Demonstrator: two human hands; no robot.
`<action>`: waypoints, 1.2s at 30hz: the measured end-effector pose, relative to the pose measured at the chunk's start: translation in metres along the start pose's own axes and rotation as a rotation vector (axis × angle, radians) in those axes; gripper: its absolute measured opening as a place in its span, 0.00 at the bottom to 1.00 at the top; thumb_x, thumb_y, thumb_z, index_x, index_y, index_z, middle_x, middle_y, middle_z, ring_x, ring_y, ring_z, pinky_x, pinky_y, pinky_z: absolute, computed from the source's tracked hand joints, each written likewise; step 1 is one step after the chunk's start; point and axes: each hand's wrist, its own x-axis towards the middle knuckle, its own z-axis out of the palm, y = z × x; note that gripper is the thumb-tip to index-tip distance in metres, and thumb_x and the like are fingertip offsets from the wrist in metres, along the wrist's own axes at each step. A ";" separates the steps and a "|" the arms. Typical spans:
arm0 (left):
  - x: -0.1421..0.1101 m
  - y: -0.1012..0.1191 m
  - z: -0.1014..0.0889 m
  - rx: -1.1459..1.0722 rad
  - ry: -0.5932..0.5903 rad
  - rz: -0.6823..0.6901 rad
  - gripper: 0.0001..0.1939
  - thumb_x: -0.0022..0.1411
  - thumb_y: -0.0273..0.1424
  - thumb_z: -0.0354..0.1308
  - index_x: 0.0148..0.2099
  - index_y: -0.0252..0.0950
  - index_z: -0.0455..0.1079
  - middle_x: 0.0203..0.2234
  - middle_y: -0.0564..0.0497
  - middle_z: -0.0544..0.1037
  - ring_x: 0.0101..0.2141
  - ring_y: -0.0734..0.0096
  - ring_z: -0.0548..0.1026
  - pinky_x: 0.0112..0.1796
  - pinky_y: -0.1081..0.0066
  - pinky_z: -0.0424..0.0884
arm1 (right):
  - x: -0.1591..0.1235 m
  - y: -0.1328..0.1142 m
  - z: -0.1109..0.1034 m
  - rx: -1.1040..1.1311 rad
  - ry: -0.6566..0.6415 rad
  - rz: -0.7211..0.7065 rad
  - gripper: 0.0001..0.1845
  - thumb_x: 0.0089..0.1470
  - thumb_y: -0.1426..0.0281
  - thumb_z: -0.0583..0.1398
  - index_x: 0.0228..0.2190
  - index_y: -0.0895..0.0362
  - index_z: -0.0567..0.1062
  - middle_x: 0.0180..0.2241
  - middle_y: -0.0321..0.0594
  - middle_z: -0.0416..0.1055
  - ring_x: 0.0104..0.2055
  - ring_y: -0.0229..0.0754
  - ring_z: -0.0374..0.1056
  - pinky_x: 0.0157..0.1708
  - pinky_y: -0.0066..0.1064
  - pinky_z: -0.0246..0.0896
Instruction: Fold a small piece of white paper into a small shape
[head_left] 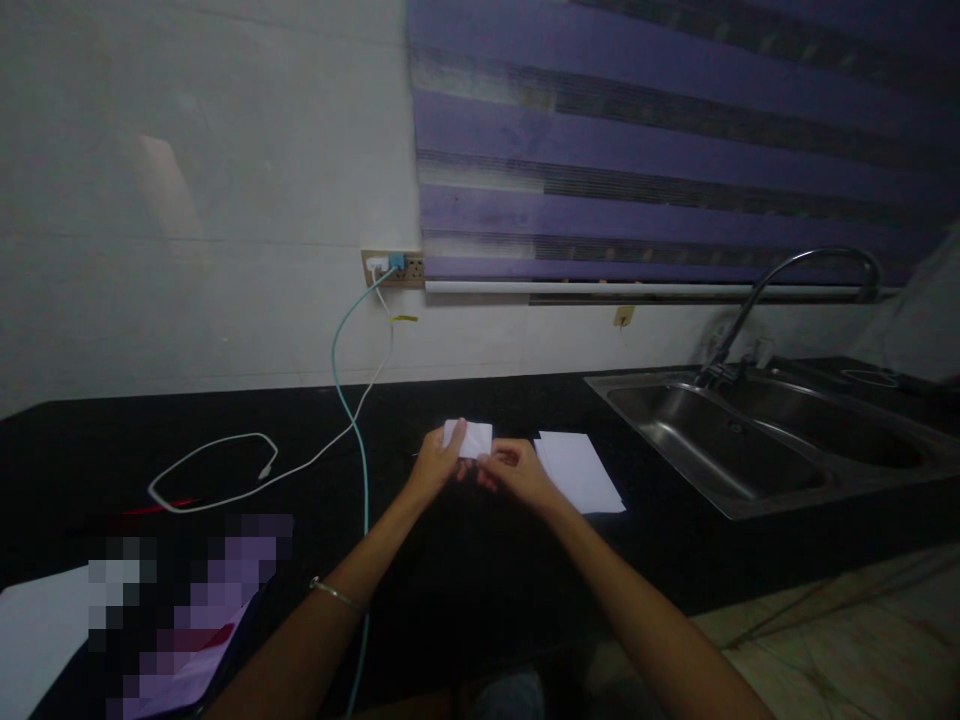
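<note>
Above the black countertop, a small white piece of folded paper (475,438) is held between both hands. My left hand (437,462) grips its left side, with the thumb lying across the front face. At the paper's lower right corner, my right hand (517,470) pinches the edge with its fingers curled in. Some fingertips of both hands are hidden behind the paper. Just right of my right hand, a stack of white paper sheets (581,472) lies flat on the counter.
A steel double sink (720,440) with a curved faucet (772,270) stands at the right. White (300,465) and teal (365,500) cables run from the wall socket (394,268) across the black counter (465,570). A red pen-like object (161,507) and a partly blurred purple item (217,620) lie left.
</note>
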 end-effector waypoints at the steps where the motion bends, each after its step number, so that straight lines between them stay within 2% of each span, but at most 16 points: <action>1: 0.000 0.000 0.000 -0.010 0.003 -0.006 0.26 0.57 0.53 0.53 0.24 0.33 0.66 0.11 0.53 0.69 0.10 0.77 0.64 0.13 0.78 0.55 | 0.000 0.000 0.000 -0.004 0.003 -0.002 0.16 0.52 0.60 0.62 0.25 0.61 0.75 0.22 0.38 0.72 0.21 0.33 0.64 0.21 0.24 0.58; 7: 0.002 -0.003 0.000 -0.120 0.040 -0.043 0.25 0.53 0.53 0.58 0.32 0.32 0.68 0.14 0.53 0.72 0.12 0.78 0.66 0.13 0.79 0.58 | -0.001 -0.004 -0.001 0.015 0.034 -0.006 0.15 0.52 0.59 0.62 0.26 0.60 0.75 0.22 0.38 0.72 0.21 0.34 0.65 0.21 0.24 0.58; 10: 0.002 -0.006 -0.001 -0.181 -0.011 -0.077 0.26 0.51 0.53 0.59 0.35 0.32 0.68 0.16 0.53 0.73 0.13 0.79 0.67 0.13 0.80 0.56 | 0.000 -0.003 -0.002 0.031 0.068 -0.014 0.15 0.52 0.59 0.62 0.26 0.60 0.75 0.22 0.38 0.72 0.21 0.33 0.64 0.21 0.24 0.58; 14: 0.003 -0.007 -0.001 -0.159 -0.162 -0.096 0.26 0.49 0.52 0.62 0.30 0.31 0.69 0.13 0.54 0.69 0.12 0.82 0.62 0.13 0.80 0.51 | 0.002 -0.002 -0.003 0.059 0.127 -0.032 0.16 0.52 0.59 0.62 0.26 0.61 0.76 0.22 0.38 0.72 0.20 0.33 0.63 0.21 0.24 0.57; 16: 0.002 -0.005 -0.001 -0.091 -0.193 -0.101 0.26 0.49 0.52 0.62 0.25 0.30 0.69 0.11 0.55 0.67 0.11 0.82 0.61 0.14 0.80 0.51 | 0.002 -0.002 -0.004 0.077 0.131 -0.026 0.16 0.52 0.59 0.62 0.25 0.61 0.76 0.22 0.38 0.72 0.20 0.33 0.63 0.21 0.24 0.57; 21: 0.000 0.002 -0.003 -0.036 -0.213 -0.066 0.25 0.51 0.50 0.61 0.22 0.30 0.70 0.11 0.54 0.68 0.12 0.81 0.62 0.16 0.79 0.53 | 0.003 -0.004 -0.002 0.126 0.092 -0.017 0.16 0.53 0.59 0.62 0.27 0.60 0.76 0.21 0.36 0.70 0.20 0.32 0.62 0.20 0.24 0.56; 25: 0.000 0.001 -0.006 -0.039 -0.239 -0.075 0.24 0.52 0.48 0.61 0.22 0.30 0.70 0.12 0.52 0.69 0.13 0.81 0.64 0.17 0.78 0.53 | 0.003 -0.002 -0.002 0.127 0.145 -0.021 0.15 0.53 0.59 0.61 0.25 0.59 0.73 0.20 0.34 0.68 0.20 0.32 0.61 0.20 0.24 0.54; 30: 0.003 -0.006 -0.005 -0.035 -0.201 -0.130 0.23 0.54 0.48 0.60 0.23 0.31 0.70 0.11 0.53 0.69 0.12 0.82 0.62 0.15 0.79 0.52 | 0.004 -0.002 -0.005 0.066 0.187 -0.061 0.16 0.52 0.60 0.62 0.22 0.59 0.71 0.19 0.33 0.67 0.19 0.33 0.61 0.20 0.24 0.54; 33: 0.005 -0.010 -0.002 -0.061 -0.180 -0.194 0.23 0.52 0.49 0.61 0.25 0.31 0.69 0.12 0.54 0.68 0.12 0.82 0.63 0.14 0.80 0.51 | 0.004 -0.002 -0.005 0.011 0.234 -0.075 0.16 0.52 0.61 0.62 0.21 0.59 0.72 0.19 0.35 0.68 0.20 0.33 0.61 0.21 0.25 0.54; 36: 0.005 -0.013 -0.002 -0.087 -0.180 -0.201 0.24 0.53 0.50 0.60 0.26 0.31 0.68 0.13 0.55 0.68 0.12 0.83 0.63 0.14 0.81 0.50 | 0.004 -0.001 -0.004 -0.001 0.260 -0.074 0.15 0.51 0.61 0.63 0.22 0.59 0.72 0.21 0.35 0.69 0.22 0.34 0.63 0.22 0.25 0.55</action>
